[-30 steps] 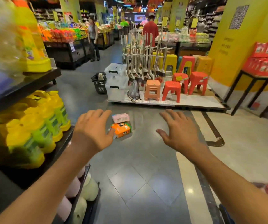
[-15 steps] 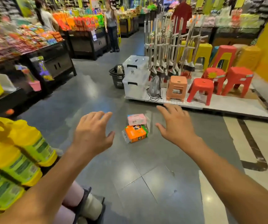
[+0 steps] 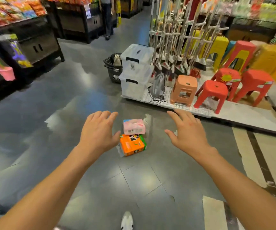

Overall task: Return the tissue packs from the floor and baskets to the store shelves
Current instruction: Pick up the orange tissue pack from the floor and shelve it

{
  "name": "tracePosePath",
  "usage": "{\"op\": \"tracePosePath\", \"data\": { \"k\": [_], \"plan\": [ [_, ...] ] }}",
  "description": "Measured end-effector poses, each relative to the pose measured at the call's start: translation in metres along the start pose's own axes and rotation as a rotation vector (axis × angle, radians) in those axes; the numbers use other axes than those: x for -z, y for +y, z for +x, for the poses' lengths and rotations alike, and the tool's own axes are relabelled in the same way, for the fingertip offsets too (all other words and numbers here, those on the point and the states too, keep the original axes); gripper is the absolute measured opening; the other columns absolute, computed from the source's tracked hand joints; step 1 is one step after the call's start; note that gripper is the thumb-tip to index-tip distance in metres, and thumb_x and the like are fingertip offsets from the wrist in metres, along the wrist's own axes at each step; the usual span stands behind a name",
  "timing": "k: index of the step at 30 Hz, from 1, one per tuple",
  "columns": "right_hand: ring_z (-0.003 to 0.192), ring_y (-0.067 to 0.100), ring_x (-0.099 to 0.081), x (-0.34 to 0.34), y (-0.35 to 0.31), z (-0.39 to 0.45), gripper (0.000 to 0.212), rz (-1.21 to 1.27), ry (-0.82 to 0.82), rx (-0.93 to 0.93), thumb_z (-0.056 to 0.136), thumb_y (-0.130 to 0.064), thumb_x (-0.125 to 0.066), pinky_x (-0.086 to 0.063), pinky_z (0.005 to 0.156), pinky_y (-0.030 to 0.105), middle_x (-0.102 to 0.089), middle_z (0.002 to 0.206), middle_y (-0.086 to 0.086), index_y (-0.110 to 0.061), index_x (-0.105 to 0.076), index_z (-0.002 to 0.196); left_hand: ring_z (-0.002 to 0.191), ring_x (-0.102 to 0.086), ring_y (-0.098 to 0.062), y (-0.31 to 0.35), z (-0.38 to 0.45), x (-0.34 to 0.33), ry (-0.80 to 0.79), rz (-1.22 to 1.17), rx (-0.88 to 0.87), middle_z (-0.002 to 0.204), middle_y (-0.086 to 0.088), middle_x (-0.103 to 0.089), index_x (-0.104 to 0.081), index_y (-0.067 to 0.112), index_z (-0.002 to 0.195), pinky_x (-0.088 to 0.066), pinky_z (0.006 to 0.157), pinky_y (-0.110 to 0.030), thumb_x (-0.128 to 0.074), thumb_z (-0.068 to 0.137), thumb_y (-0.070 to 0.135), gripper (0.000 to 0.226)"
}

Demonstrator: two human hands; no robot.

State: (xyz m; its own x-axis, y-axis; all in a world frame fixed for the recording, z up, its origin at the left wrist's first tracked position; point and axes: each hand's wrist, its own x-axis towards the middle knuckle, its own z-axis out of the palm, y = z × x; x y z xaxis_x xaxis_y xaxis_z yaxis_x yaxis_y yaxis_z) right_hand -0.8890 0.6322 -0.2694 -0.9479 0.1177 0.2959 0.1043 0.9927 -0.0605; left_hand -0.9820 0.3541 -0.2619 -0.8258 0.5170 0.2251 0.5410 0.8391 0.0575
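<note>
Two tissue packs lie on the grey floor ahead of me: a pink pack (image 3: 134,126) farther away and an orange pack with a panda print (image 3: 132,144) just in front of it. My left hand (image 3: 98,131) hovers with spread fingers just left of the packs, and holds nothing. On the other side of the packs my right hand (image 3: 186,131) is stretched out, fingers spread and empty. A black shopping basket (image 3: 113,68) stands further back with a bag inside.
A low white platform (image 3: 233,113) at right carries plastic stools, clear storage boxes (image 3: 136,70) and a rack of mops. Dark store shelves (image 3: 34,45) with goods line the left. A person stands in the far aisle. My shoe (image 3: 127,220) shows at the bottom edge.
I have walked closer to the tissue packs, which look larger and nearer. The yellow bottle shelf at left has dropped out of view. Both hands stay outstretched and empty.
</note>
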Motion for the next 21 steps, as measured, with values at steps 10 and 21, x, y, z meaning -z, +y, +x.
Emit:
{"op": "tracePosePath", "data": {
  "k": [10,21],
  "plan": [
    [0.129,0.032,-0.048,-0.082,0.062,0.184,0.065,0.038,-0.044,0.019,0.082,-0.039,-0.071,-0.047,0.096,0.048,-0.053,0.14,0.008,-0.019,-0.051,0.141,0.11,-0.06,-0.036,-0.035,0.204,-0.062,-0.026,0.001,-0.022,0.115,-0.009,-0.067,-0.059,0.013,0.133,-0.044,0.095,-0.044,-0.063,0.076,0.047,0.067],
    [0.131,0.033,-0.046,-0.258,0.127,0.395,0.062,0.24,-0.229,0.048,0.084,-0.036,-0.07,-0.043,0.098,0.047,-0.051,0.144,0.01,-0.018,-0.052,0.14,0.111,-0.06,-0.038,-0.061,0.402,-0.184,-0.149,-0.03,0.128,0.117,-0.012,-0.067,-0.061,0.011,0.131,-0.045,0.097,-0.046,-0.061,0.076,0.041,0.063]
  ]
}}
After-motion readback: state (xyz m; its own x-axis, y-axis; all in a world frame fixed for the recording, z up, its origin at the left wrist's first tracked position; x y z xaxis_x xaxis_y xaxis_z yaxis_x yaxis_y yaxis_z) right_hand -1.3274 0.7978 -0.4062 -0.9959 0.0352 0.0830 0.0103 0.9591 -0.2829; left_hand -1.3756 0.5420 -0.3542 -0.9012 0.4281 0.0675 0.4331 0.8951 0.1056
